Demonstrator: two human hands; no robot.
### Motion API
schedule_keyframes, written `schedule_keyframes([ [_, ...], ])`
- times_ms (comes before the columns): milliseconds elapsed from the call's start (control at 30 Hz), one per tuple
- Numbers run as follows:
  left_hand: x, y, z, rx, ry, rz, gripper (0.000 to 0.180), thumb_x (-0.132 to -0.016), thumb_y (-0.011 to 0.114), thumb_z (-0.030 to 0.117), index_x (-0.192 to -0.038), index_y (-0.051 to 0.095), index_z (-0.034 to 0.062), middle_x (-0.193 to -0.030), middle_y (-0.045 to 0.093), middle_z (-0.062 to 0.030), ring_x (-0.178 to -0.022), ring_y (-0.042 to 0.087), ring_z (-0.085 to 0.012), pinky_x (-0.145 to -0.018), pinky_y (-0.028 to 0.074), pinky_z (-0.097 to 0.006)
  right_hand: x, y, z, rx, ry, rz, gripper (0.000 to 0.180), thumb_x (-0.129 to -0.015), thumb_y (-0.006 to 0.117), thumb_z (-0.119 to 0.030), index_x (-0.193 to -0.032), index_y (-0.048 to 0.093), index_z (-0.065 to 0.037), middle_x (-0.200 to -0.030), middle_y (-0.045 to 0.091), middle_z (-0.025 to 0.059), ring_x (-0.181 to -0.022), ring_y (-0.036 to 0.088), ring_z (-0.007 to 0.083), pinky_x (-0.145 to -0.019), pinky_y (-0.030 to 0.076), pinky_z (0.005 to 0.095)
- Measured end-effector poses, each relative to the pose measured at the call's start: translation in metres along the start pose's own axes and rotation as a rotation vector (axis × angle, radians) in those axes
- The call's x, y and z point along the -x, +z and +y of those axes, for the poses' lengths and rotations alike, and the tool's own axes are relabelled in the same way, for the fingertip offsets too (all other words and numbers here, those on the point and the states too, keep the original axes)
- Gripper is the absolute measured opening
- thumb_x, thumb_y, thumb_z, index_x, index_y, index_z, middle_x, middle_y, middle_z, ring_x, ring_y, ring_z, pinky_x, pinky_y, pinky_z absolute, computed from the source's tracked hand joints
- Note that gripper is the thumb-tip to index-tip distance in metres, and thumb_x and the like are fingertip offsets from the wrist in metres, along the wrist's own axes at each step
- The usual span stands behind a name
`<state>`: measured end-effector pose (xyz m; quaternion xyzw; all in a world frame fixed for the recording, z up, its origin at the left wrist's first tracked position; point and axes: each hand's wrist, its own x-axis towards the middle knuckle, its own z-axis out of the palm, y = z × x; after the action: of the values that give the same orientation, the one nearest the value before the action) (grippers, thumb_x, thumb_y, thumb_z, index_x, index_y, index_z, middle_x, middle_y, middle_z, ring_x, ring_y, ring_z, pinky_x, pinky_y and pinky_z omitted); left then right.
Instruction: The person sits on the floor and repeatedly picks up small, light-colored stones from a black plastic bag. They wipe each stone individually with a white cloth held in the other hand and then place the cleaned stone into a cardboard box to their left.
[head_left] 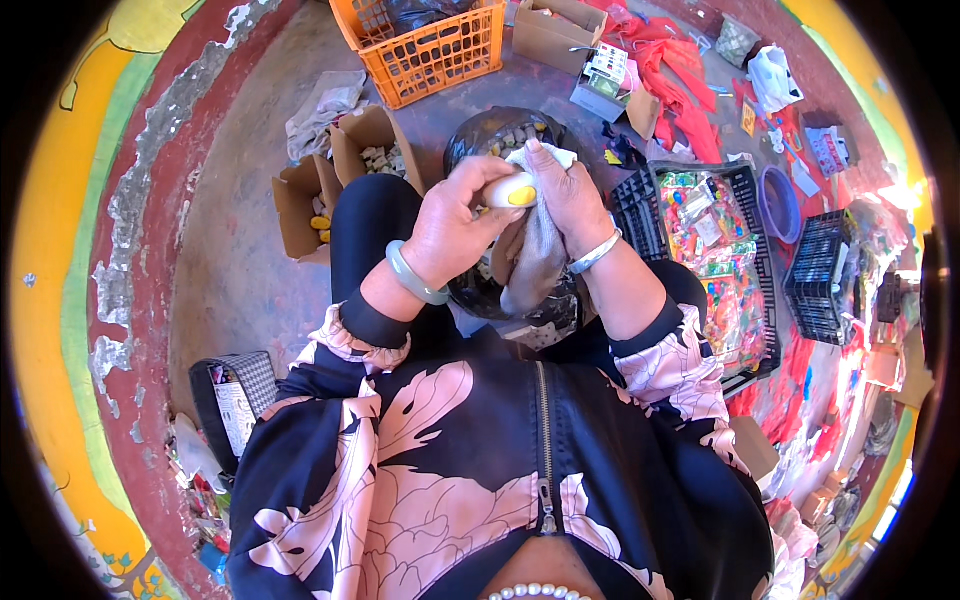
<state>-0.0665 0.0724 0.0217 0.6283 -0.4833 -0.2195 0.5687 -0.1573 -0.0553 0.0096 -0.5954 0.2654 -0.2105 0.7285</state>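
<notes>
My left hand (452,222) is closed around a small rounded white object with a yellow oval patch (513,190), fingers and thumb pinching its sides. Its exact kind I cannot make out. In my right hand (572,203) a greyish-white cloth (540,250) is gripped, its upper part against the white object and its lower end hanging down. Both hands are close together over a container lined with a black plastic bag (468,140). Small grey and yellow pieces show inside it, partly hidden by my hands.
Open cardboard boxes (292,212) with small pieces stand left of my knee. An orange crate (432,55) is at the far side. To the right, a black crate (768,300) holds colourful packets, beside a purple basin (779,203). A checked bag (252,375) lies near left.
</notes>
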Motion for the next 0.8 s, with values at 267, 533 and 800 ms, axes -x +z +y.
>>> schedule_keyframes([
  [267, 0.001, 0.001, -0.011, 0.466, -0.179, 0.08, 0.03, -0.075, 0.065, 0.002, -0.103, 0.054, 0.0009, -0.09, 0.057, -0.0032, -0.084, 0.056, -0.01, -0.076, 0.047, -0.023, -0.013, -0.013, 0.009, 0.013, 0.054, -0.061, 0.046, -0.087, 0.049, -0.043, -0.089, 0.06, 0.002, -0.082, 0.061, 0.0076, -0.073, 0.055, 0.0134, -0.066, 0.043, 0.0266],
  [533, 0.001, 0.012, -0.021, -0.508, 0.027, 0.103, 0.027, -0.063, 0.07, 0.006, -0.085, 0.056, -0.0005, -0.074, 0.057, -0.0123, -0.065, 0.059, -0.022, -0.058, 0.047, -0.028, 0.005, 0.013, 0.016, 0.741, -0.151, -0.019, 0.05, -0.088, 0.039, -0.046, -0.092, 0.061, -0.002, -0.085, 0.061, 0.0214, -0.083, 0.057, 0.0396, -0.071, 0.046, 0.0407],
  [800, 0.008, 0.002, -0.011, -0.127, 0.006, -0.027, 0.025, -0.069, 0.068, 0.002, -0.091, 0.058, 0.0003, -0.083, 0.059, -0.0049, -0.072, 0.058, -0.01, -0.065, 0.047, -0.023, -0.014, 0.002, 0.03, -0.078, 0.284, -0.072, 0.033, -0.085, 0.053, -0.029, -0.087, 0.06, 0.003, -0.078, 0.062, 0.0081, -0.067, 0.058, 0.0148, -0.06, 0.046, 0.0269],
])
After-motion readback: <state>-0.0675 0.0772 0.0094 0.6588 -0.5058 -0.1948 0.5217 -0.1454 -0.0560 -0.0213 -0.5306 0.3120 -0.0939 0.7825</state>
